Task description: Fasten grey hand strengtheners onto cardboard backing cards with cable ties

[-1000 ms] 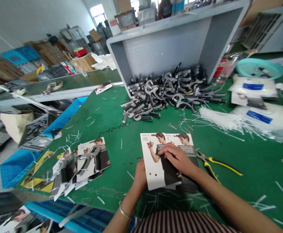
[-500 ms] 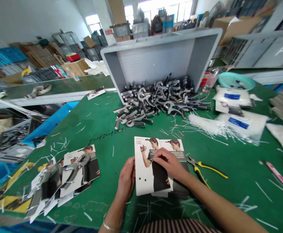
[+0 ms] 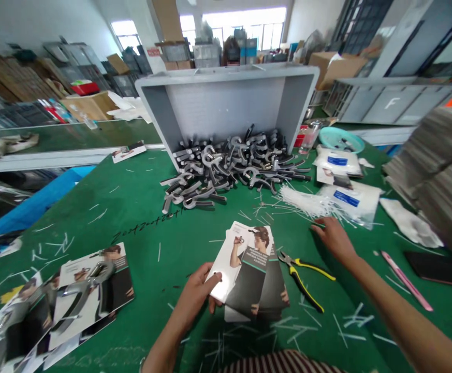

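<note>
My left hand grips a printed backing card by its lower left corner, thumb on top. That card is tilted over other cards of the same print. Over on the right, my right hand is at the near edge of a pile of white cable ties, its finger and thumb slightly apart and nothing visible between them. Between the cards and my right arm lie yellow-and-black pliers with their jaws towards the cards. At the left, a grey and black hand grip rests on another card.
A grey crate on its side spills many hand grips onto the green table. Plastic bags, a turquoise dish, a pink cutter and a dark flat object are on the right. Cut tie ends are scattered about.
My right hand has left the card and moved right to the cable ties. My left hand has taken hold of the card's lower corner, and the card has turned. The view has swung right.
</note>
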Action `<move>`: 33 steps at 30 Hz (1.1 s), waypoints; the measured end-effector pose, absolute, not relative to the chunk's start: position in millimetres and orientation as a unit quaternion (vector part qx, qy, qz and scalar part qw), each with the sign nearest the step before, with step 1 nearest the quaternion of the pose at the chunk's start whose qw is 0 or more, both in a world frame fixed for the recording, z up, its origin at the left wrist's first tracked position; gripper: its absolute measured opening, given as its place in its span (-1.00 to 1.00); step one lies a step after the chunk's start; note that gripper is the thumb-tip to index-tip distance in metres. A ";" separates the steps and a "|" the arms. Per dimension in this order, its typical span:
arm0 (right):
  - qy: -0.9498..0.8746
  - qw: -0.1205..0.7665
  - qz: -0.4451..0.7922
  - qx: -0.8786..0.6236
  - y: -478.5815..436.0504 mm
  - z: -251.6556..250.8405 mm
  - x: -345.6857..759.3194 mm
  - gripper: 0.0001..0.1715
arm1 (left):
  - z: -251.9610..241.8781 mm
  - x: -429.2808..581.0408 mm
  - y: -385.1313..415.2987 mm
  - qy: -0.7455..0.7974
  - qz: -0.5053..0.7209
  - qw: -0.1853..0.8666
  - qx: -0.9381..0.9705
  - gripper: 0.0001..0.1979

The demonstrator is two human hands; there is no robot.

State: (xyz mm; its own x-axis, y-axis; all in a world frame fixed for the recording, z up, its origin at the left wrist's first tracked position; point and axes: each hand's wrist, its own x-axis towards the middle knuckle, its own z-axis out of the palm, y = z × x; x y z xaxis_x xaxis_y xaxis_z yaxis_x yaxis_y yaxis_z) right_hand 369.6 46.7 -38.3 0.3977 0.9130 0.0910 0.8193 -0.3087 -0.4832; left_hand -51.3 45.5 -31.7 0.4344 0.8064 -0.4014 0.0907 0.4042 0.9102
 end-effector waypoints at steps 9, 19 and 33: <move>-0.588 0.160 0.163 -0.776 63.4 -35.4 398.8 -0.87 | -27.1 -54.4 46.6 0.496 0.376 0.687 0.375 -0.65; -0.504 0.481 0.358 -0.622 40.4 8.8 290.1 -0.66 | 0.6 -63.4 63.3 0.457 0.341 0.690 0.446 -0.66; -0.636 0.519 0.304 -0.483 34.3 40.3 168.4 -0.85 | -2.6 -57.8 62.9 0.417 0.339 0.693 0.480 -0.64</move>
